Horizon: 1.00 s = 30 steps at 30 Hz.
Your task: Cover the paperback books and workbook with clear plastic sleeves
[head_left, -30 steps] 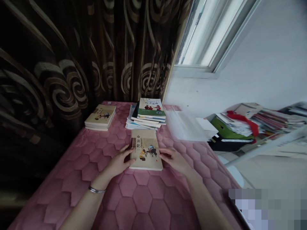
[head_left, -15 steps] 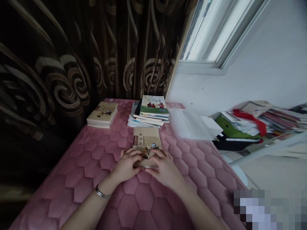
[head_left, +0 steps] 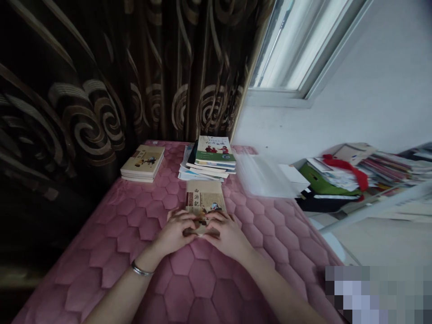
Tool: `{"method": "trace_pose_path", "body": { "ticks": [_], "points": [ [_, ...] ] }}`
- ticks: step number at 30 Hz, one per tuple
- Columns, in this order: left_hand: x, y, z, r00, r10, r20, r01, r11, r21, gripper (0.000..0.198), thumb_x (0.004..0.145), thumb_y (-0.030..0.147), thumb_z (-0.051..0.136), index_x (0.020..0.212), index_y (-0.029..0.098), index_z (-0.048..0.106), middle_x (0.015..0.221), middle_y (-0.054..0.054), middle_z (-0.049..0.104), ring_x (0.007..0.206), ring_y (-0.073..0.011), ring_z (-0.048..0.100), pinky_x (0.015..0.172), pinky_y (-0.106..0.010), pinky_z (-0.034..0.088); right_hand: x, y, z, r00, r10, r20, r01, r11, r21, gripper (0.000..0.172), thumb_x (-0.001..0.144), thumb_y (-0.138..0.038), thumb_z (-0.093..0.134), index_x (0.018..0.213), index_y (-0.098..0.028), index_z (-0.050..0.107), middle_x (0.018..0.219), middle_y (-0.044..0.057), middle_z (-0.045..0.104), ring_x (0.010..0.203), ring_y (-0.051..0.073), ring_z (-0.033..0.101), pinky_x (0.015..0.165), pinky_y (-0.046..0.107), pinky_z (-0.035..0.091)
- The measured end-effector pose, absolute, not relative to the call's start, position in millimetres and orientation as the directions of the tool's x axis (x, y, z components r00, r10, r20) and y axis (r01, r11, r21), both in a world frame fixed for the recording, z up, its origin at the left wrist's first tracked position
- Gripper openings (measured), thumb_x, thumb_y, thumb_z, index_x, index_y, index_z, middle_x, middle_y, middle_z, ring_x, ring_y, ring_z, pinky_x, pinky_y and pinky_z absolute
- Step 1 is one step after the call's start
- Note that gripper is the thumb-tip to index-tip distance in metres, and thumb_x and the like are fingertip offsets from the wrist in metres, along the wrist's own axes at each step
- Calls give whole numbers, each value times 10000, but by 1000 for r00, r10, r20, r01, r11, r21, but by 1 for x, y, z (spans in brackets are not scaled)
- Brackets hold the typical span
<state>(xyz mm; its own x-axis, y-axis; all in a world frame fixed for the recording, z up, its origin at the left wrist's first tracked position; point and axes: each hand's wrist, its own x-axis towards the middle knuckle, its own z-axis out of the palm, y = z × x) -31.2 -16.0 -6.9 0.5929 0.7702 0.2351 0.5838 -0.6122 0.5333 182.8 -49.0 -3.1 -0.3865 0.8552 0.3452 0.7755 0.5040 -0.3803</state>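
Book (head_left: 208,196) bearing the Chinese title of Journey to the West lies at the center of the frame, just below the midline, on a pink quilted cover (head_left: 182,292). Whether it is one volume or several cannot be told; the hands hide its near end.

Left hand (head_left: 176,230): fingers curved over the left side, thumb at the near edge. Right hand (head_left: 229,235): mirrored grip from the right. Both hands hold the near end, finger-to-thumb gaps narrow, thumb tips close together. Contact beneath the book cannot be told.

Step in hand, as judged: two-handed gripping or squaring of the book. Any next move calls for even pressure from both sides, with the cover kept from bending.

Reference positions: matching book stack (head_left: 141,163), left of center; mixed book stack (head_left: 216,150), just beyond the book's far edge. Maintain clearance from the mixed stack when shifting the book toward the top of the frame.
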Motion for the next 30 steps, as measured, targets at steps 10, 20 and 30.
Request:
{"method": "trace_pose_path", "body": {
  "ticks": [10, 20, 30],
  "points": [
    [-42, -9, -6, 645, 739, 195, 531, -617, 581, 177, 739, 193, 706, 881, 297, 721, 1175, -6, 682, 1180, -218, 536, 1030, -424, 321, 238, -52, -14, -446, 799, 403, 630, 600, -492, 68, 832, -255, 641, 864, -267, 700, 1065, 36, 712, 1067, 213, 595, 892, 410, 498],
    [-49, -4, -2, 681, 714, 164, 432, -572, 697, 153, 736, 200, 709, 859, 289, 730, 1186, -10, 678, 1193, -195, 522, 1045, -399, 353, 249, -50, -16, -448, 816, 366, 589, 577, -566, 123, 831, -247, 643, 899, -300, 731, 1074, 19, 713, 1102, 210, 590, 955, 444, 485],
    [-53, 0, -6, 652, 735, 186, 378, -528, 760, 134, 667, 228, 777, 776, 245, 701, 1159, -35, 684, 1232, -214, 484, 1041, -411, 345, 255, -50, -13, -465, 818, 339, 580, 571, -582, 107, 827, -268, 645, 884, -291, 733, 1068, 20, 717, 1074, 212, 622, 981, 468, 457]
  ]
}}
